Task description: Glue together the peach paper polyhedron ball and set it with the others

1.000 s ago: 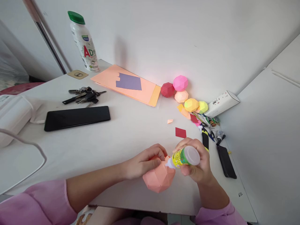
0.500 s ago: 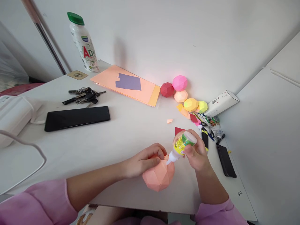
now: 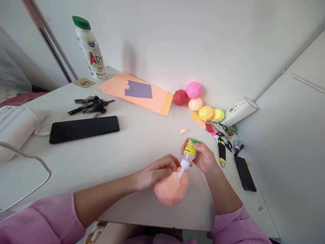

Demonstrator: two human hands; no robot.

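Holding glue btl point(image 3: 192, 147), ball point(image 3: 170, 191) nr tbl edge point(image 3: 142, 222).

Lower centre of frame: left hand point(image 3: 157, 172) holds faceted peach paper ball point(image 3: 170, 192) at its upper left. Right hand point(image 3: 205, 158) grips squeeze bottle point(image 3: 190, 149) — white nozzle point(image 3: 182, 170) down, tip at ball's upper right. Right of centre: small faceted balls point(image 3: 195, 104) clustered, red, pink, peach, yellow. Farther right: black-and-yellow cutter point(image 3: 221, 150), dark case point(image 3: 245, 173). Mid-left: black phone point(image 3: 84, 129), keys point(image 3: 94, 105) just above. Upper left: white bottle point(image 3: 91, 56) — green cap point(image 3: 81, 22), upright.
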